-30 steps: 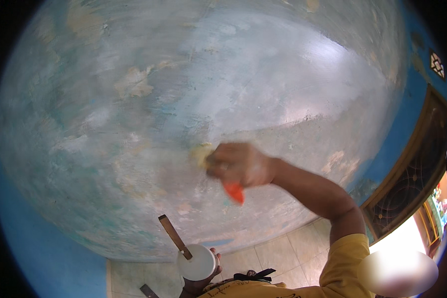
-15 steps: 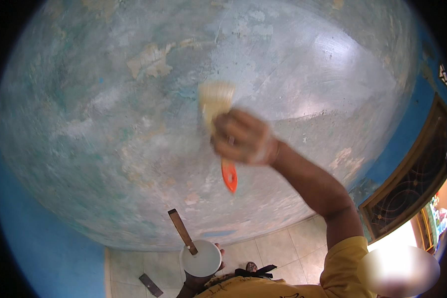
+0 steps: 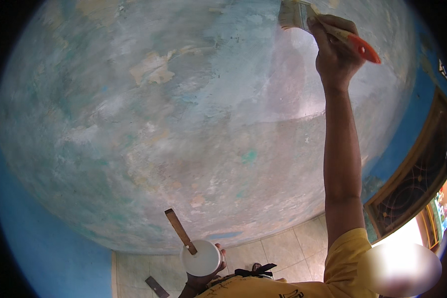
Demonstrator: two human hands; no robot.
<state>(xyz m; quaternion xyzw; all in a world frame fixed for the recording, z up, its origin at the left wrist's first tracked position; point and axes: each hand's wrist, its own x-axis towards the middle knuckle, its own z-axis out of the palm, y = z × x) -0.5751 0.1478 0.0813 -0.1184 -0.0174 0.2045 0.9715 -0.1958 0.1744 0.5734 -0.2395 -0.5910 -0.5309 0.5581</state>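
Observation:
My right hand is raised high at the upper right, closed round a wide paintbrush with pale bristles and a red-tipped handle. The bristles are at the mottled grey, pale-blue and peach-patched wall; whether they touch it is hard to tell. Below, my left hand grips a white round tub of pale liquid, a wooden stick standing slanted in it with its top above the rim. Part of that hand is hidden behind the tub.
Blue wall flanks the mottled surface on both sides. A dark door in a wooden frame stands at the right beside a bright opening. Pale floor tiles run along the wall's foot, with a dark flat bar lying on them.
My right hand has moved up and to the right with the brush, its arm now stretched nearly straight upward. My left hand and the tub have stayed in about the same place.

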